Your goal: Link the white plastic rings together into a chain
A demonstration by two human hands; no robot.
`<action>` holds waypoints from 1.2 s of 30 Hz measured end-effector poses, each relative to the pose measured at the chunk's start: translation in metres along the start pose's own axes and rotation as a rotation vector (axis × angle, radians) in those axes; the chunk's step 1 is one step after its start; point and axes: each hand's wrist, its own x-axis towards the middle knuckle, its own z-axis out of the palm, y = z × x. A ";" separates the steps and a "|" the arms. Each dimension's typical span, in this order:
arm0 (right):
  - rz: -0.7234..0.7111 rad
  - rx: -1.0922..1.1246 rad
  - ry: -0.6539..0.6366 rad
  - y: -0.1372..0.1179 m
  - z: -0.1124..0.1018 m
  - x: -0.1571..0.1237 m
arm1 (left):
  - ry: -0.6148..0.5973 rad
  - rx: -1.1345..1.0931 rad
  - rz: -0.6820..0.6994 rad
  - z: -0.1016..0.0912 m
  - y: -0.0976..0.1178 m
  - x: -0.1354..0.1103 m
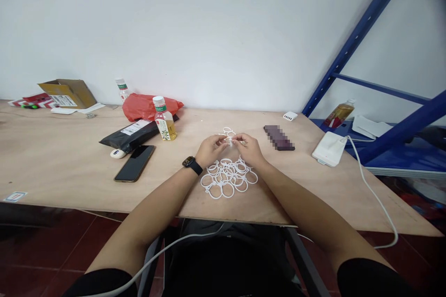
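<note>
My left hand (211,147) and my right hand (248,148) meet above the table, fingertips pinched together on a small white plastic ring (230,142). Its lower part shows between the fingers; the rest is partly hidden. Just beyond the fingertips lie a few more white rings (226,130). Between my forearms, nearer to me, spreads a loose pile of several white plastic rings (228,177) with small knobs on them, some overlapping. A dark watch (190,163) is on my left wrist.
Left of my hands are a drink bottle (165,123), a phone (135,163), a black parcel (128,135), a red bag (139,106) and an open carton (71,93). To the right lie a pixelated dark device (279,138) and a white power bank (328,149) with a cable.
</note>
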 end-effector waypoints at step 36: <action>0.069 -0.265 -0.505 0.017 -0.047 0.008 | -0.404 0.425 0.005 -0.001 0.001 -0.006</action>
